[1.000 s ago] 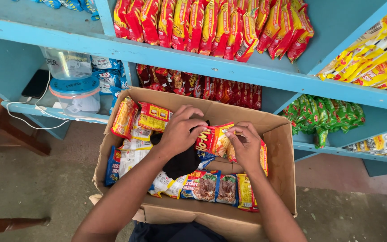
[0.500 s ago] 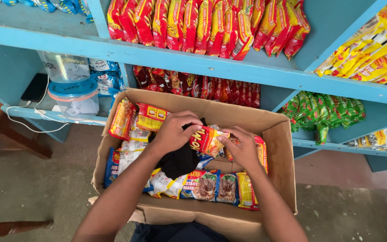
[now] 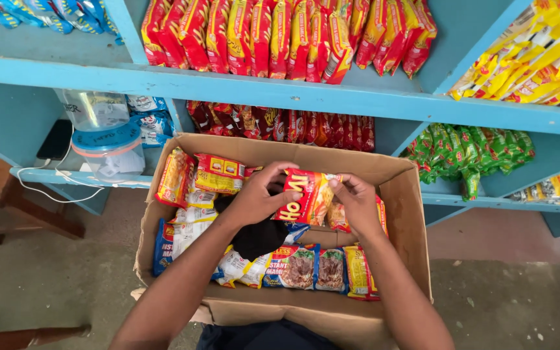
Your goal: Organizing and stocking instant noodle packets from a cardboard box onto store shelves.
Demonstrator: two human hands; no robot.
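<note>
An open cardboard box (image 3: pixel 409 220) sits below me, filled with several noodle packets. Both hands hold one red and yellow noodle packet (image 3: pixel 307 196) lifted above the box's middle. My left hand (image 3: pixel 257 194) grips the packet's left edge. My right hand (image 3: pixel 356 202) pinches its upper right corner. More packets lie beneath: red and yellow ones (image 3: pixel 218 174) at the back left, white ones (image 3: pixel 189 223) on the left, dark-pictured ones (image 3: pixel 296 267) along the front. A dark gap (image 3: pixel 257 236) shows in the box's middle.
Blue shelves (image 3: pixel 293 91) stand behind the box. Red packets (image 3: pixel 280 32) fill the top shelf, yellow packets (image 3: pixel 539 65) the right, green packets (image 3: pixel 468 152) lower right. A clear plastic jar with a blue lid (image 3: pixel 105 142) and a white cable (image 3: pixel 59 188) rest on the left shelf.
Both hands have risen out of the box, lifting the red and yellow packet up from among the others. The view has shifted slightly.
</note>
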